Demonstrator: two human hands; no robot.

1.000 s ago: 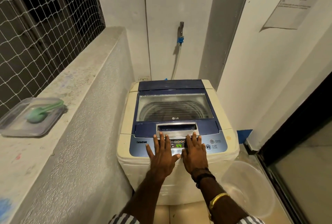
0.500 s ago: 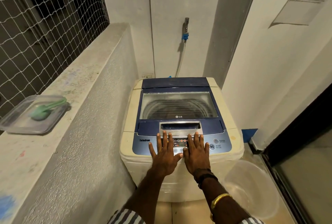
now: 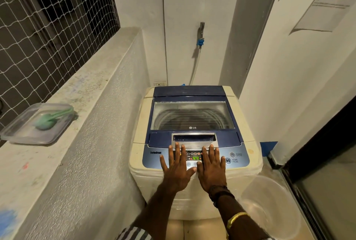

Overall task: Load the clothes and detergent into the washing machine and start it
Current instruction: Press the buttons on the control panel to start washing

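1. Both hands lie flat with straight, spread fingers and hold nothing. The left hand (image 3: pixel 177 170) and right hand (image 3: pixel 212 170) rest side by side, thumbs almost touching, on the control panel (image 3: pixel 154 160) of the washing machine (image 3: pixel 138 143).
2. Between the two sets of fingers the display (image 3: pixel 194 157) glows green "44", so the power is on.
3. Judging by this, loading is done and the starting step is in hand. Whether a cycle is already running cannot be told.
4. If it is not, the next move is a short one: the start/pause button (image 3: pixel 228 160) sits just right of the right little finger, with nothing in the way.
5. Just beyond the fingertips is the lid handle (image 3: pixel 193 137), then the glass lid (image 3: pixel 192 116), shut. The drum under it is dim, so no clothes can be made out.
6. Right of and below the right wrist, a clear basin (image 3: pixel 269 207) stands on the floor.
7. Well left of the left hand, a plastic container (image 3: pixel 28 130) holding a green scoop (image 3: pixel 46 122) sits on the ledge; no detergent is visible.
8. Farthest beyond the hands, a tap (image 3: pixel 201 30) feeds a hose (image 3: pixel 195 66).
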